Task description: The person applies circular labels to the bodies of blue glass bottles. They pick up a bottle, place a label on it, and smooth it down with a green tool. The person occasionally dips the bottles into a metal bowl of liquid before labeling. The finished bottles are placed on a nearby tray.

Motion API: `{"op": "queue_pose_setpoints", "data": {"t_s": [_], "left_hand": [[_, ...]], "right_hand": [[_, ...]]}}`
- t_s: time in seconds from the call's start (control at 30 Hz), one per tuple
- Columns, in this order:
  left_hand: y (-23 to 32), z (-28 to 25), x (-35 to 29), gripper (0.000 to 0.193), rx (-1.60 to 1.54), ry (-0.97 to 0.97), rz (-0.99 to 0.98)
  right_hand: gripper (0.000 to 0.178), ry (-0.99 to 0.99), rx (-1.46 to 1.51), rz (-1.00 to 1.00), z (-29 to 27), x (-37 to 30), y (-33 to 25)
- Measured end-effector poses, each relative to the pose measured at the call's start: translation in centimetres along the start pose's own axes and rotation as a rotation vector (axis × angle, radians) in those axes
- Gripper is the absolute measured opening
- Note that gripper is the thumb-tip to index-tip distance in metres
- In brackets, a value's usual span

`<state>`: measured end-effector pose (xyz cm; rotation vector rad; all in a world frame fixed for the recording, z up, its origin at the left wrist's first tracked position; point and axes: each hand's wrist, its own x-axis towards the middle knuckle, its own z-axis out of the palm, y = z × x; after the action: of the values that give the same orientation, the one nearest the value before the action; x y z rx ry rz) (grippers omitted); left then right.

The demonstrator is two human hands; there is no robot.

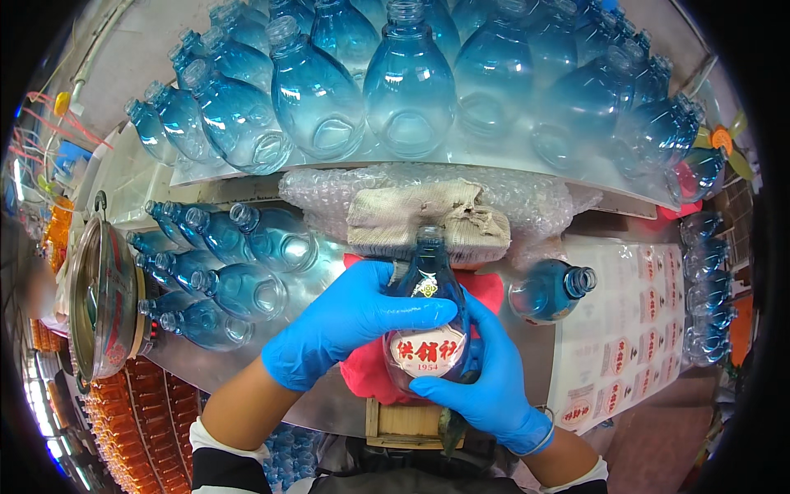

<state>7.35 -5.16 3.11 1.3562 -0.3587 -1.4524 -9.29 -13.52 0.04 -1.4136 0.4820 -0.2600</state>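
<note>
The bottle [429,336] is gripped between both hands above the red cloth [366,375], its neck directed away from the body. By the left hand [354,317] it is clasped from the left, the thumb laid across the front above the white label [426,356]. By the right hand [490,391] it is cupped from the right, the thumb set at the label's lower edge. The cloth roll [387,216] is located beyond, backed by bubble wrap [317,193]. On the counter [527,358], blue bottles [239,292] are grouped at left; a label sheet [629,317] is laid at right.
</note>
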Motion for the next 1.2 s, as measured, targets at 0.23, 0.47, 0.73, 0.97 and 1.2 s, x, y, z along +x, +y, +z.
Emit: {"op": "queue_pose_setpoints", "data": {"t_s": [0.23,0.47,0.73,0.97,1.2], "left_hand": [[0.2,0.3,0.3,0.036,-0.087,0.044,-0.058],[-0.2,0.2,0.6,0.033,-0.107,0.050,0.018],[-3.2,-0.7,-0.5,0.056,-0.040,0.034,0.151],[-6.2,1.4,-2.9,0.099,0.113,0.125,0.510],[-6.4,1.0,-2.6,0.103,0.093,0.081,0.525]], "right_hand": [[0.090,-0.009,-0.001,0.025,0.1,-0.1,-0.2],[0.092,0.005,-0.025,0.000,0.2,-0.2,-0.1],[0.062,0.157,0.107,0.191,-1.7,-0.6,-1.2],[0.025,0.294,0.415,0.409,-2.7,-1.9,-6.1],[0.024,-0.117,-0.269,-0.111,-0.9,3.4,-9.2]]}}
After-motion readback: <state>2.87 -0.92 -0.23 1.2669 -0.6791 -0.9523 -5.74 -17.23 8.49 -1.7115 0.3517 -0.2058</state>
